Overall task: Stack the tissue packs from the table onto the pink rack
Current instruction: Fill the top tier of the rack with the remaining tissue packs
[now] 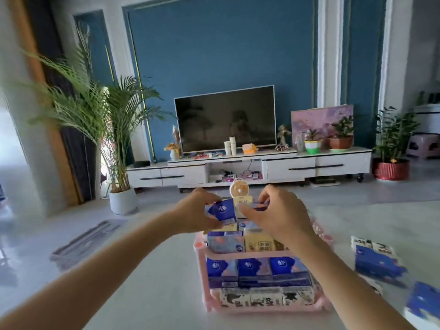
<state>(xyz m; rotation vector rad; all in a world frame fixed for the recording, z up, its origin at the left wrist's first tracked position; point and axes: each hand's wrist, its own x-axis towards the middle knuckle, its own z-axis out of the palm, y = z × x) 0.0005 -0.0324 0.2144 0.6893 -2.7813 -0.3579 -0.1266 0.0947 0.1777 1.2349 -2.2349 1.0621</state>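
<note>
- Tissue packs fill the pink rack [262,254], which stands on the table [154,282] in front of me, nearer its right side.
- My left hand [197,208] pinches a blue pack [222,210] between thumb and fingers and holds it tilted just above the top tier of the rack.
- My right hand [278,217] is level with it, close beside, fingers curled round the other pack [260,206]. Only a blue strip of that one shows under my fingers.
- The two hands are near each other over the top tier but not touching.
- On the upper shelf a blue-and-peach pack [225,244] sits at the left, touching a yellow pack [259,244] on its right.
- On the lower shelf three dark blue packs [253,269] stand side by side, and a row of black-and-white packs [266,298] lies along the front rail below them.
- Loose packs [376,260] lie flat near the right edge of the table, well apart from the rack, with one more [423,301] towards the near right corner.
- A small round fan [239,189] stands just behind the rack, showing between my hands.
- Beyond the table are a dark television [225,117] on a white cabinet [290,167] and a tall palm [112,110].
</note>
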